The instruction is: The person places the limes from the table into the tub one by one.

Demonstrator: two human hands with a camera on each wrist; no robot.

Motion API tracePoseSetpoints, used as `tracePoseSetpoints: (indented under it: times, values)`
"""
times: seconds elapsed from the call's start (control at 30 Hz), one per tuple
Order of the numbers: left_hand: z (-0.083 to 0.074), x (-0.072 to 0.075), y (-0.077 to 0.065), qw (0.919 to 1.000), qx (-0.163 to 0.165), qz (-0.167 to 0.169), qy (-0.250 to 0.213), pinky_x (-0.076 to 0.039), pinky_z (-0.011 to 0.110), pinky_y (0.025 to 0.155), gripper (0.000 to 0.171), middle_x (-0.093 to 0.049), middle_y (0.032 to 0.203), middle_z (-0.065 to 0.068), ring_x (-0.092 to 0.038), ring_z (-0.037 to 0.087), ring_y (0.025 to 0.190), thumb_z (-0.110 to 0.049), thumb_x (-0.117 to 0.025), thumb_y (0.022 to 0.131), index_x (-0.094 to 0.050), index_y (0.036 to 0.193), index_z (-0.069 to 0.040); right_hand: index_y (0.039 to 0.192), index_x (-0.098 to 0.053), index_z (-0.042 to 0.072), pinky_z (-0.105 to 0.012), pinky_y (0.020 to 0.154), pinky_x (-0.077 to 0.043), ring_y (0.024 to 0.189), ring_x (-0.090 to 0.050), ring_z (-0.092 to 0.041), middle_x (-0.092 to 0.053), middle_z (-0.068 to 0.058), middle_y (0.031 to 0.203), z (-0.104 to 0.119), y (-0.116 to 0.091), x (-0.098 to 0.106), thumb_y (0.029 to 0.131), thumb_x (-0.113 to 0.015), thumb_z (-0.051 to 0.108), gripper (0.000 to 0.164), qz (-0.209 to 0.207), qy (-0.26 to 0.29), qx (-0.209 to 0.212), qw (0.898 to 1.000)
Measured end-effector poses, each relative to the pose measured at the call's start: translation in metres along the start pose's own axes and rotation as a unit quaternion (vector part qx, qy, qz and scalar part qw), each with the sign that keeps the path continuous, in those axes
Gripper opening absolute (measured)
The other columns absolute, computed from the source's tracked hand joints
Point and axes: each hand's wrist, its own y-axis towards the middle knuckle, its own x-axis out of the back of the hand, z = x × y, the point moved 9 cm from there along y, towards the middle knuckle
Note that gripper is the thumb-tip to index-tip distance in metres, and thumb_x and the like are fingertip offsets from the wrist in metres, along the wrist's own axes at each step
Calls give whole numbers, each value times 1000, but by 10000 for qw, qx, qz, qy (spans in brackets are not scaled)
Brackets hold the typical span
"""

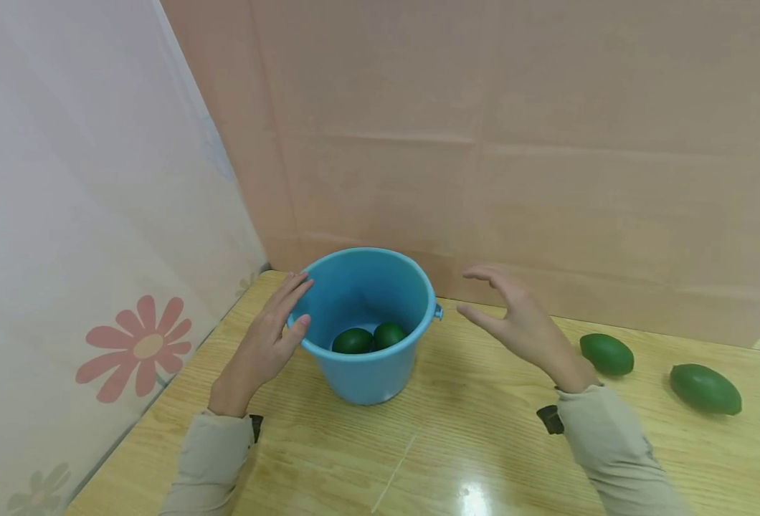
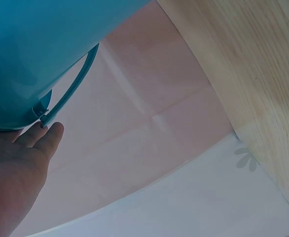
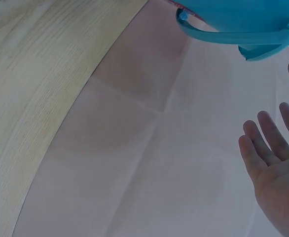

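The left grip (image 1: pixel 265 344) (a bare hand, like its partner) is opened, fingers extended and thumb parted, and is held at the left rim of the blue bucket (image 1: pixel 367 376); nothing is enclosed by it. The right grip (image 1: pixel 525 326) is spread wide, well apart from the bucket's right side, with nothing grasped. The bucket is stood upright on the wood-grained surface (image 1: pixel 477 423), and its handle (image 3: pixel 233 37) is joined near the rim. Two green fruits, one at left (image 1: pixel 352 341) and one at right (image 1: pixel 389 335), are laid side by side inside. Farther right, a nearer loose fruit (image 1: pixel 607 354) and an outer loose fruit (image 1: pixel 705 389) are set apart on the surface. Both wrists are covered by beige sleeves (image 1: pixel 209 459). The surface is backed by a pinkish sheet (image 1: pixel 515 201); at left, a white sheet (image 1: pixel 96 143) is printed with a red flower (image 1: pixel 149 347).
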Motion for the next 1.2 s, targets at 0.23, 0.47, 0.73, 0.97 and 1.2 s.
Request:
tracePoseSetpoints:
  times: [0.23,0.47,0.73,0.97,1.2]
  values:
    - [1,1,0,10000,-20,-7,-10,-22,58,108,51,-23,152,3,-9,23,144,-27,-42,96,-30,144,-16,129,-49,22,-49,99,-37,126,-42,-22,-48,0,133,-14,-6,4,83,-64,39,51,187,-80,-343,9992]
    - [2,1,0,10000,-12,-26,1,-23,58,108,51,-23,152,3,-9,24,143,-27,-43,96,-29,144,-17,130,-47,22,-51,99,-36,128,-40,-23,-46,0,135,-25,-11,8,84,-63,41,53,317,-145,-611,9975]
    - [3,0,1,10000,-12,-16,21,-23,58,108,52,-23,152,2,-8,21,144,-23,-45,95,-29,144,-18,131,-45,22,-53,99,-35,130,-38,-26,-44,-1,137,-36,-19,10,84,-62,41,54,394,-153,-824,9957]
    - [1,0,0,10000,-36,-19,-22,-23,59,107,51,-23,152,3,-9,23,144,-28,-42,96,-30,144,-16,133,-43,26,-55,97,-34,131,-36,-28,-42,1,139,-50,-29,13,85,-60,43,54,549,-156,-1101,9923]
    - [0,0,0,10000,-48,-11,-27,-23,58,108,51,-23,152,3,-10,25,143,-25,-44,95,-30,144,-15,133,-43,25,-56,95,-35,130,-37,-32,-43,-3,139,-62,-39,20,85,-61,40,53,524,-260,-1165,9915]
